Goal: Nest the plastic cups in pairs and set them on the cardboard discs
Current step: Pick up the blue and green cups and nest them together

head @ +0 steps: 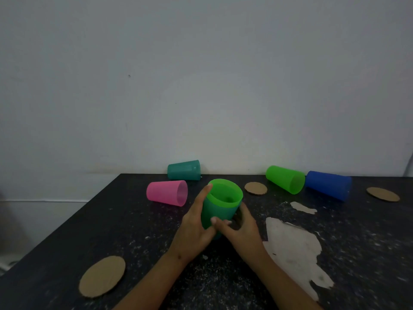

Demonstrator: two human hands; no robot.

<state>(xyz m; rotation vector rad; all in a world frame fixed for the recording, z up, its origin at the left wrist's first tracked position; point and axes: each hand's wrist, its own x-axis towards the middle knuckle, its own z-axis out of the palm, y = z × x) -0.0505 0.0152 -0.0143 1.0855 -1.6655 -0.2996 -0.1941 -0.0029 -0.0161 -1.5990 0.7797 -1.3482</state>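
Nested green pair point(220, 205) held in both hands, near the middle of the dark surface point(125, 224).

Left hand point(194, 229) and right hand point(241, 227) wrapped round the outer, darker green cup, each grip clamped on it; lighter green cup seated inside, rim standing proud, mouth tilted toward the camera. Lying on their sides along the far edge: teal cup point(184, 170) against the wall, pink cup point(166, 193) just in front of it, another green cup point(286, 179) and a blue cup point(327, 185) touching each other toward the far right. Cardboard disc point(256, 188) flat between the held pair and the lying green cup; a second disc point(382, 194) near the right edge; a third disc point(102, 276) near the front left edge. Pale worn patches point(292, 247) on the surface right of the hands.
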